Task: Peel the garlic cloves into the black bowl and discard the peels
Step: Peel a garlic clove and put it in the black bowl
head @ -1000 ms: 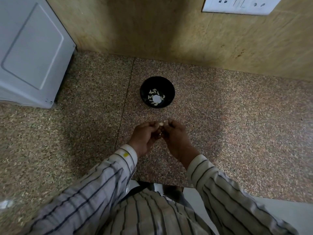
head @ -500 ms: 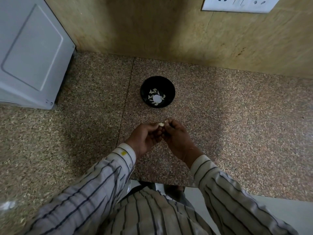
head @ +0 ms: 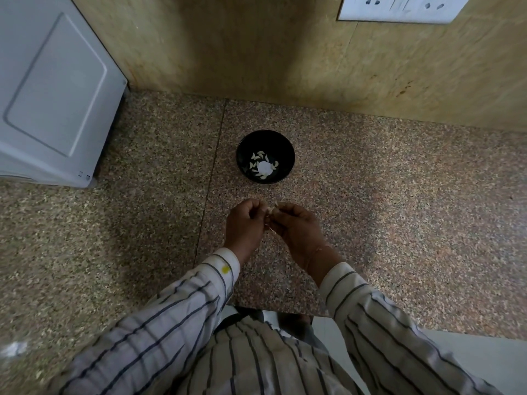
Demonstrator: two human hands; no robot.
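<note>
Where the speckled granite desk (head: 399,223) spreads across the whole view, it meets a tan stone-look wall (head: 256,52) at the far side, and a thin seam runs from far to near just left of centre. A large white appliance (head: 51,89) with a recessed panel stands on the desk at the far left, against the wall. A white socket plate (head: 399,8) is fixed to the wall at the far right. At the near edge are the person's striped shirt sleeves (head: 176,315), the left cuff carrying a small yellow spot. The black bowl (head: 242,155) sits on the desk just right of the seam, far of the hands and apart from them; inside it lie a number of pale peeled garlic cloves (head: 263,166) clustered round a bright patch at the bottom. The left hand (head: 246,223) and right hand (head: 296,228) meet above the desk just near of the bowl, their fingers curled and their fingertips touching. Between them they pinch a small pale garlic clove (head: 274,208), so each grip is narrow and closed on that clove; whether its skin is partly off is too small to tell. A faint white fleck (head: 14,349) lies on the desk at the near left.
</note>
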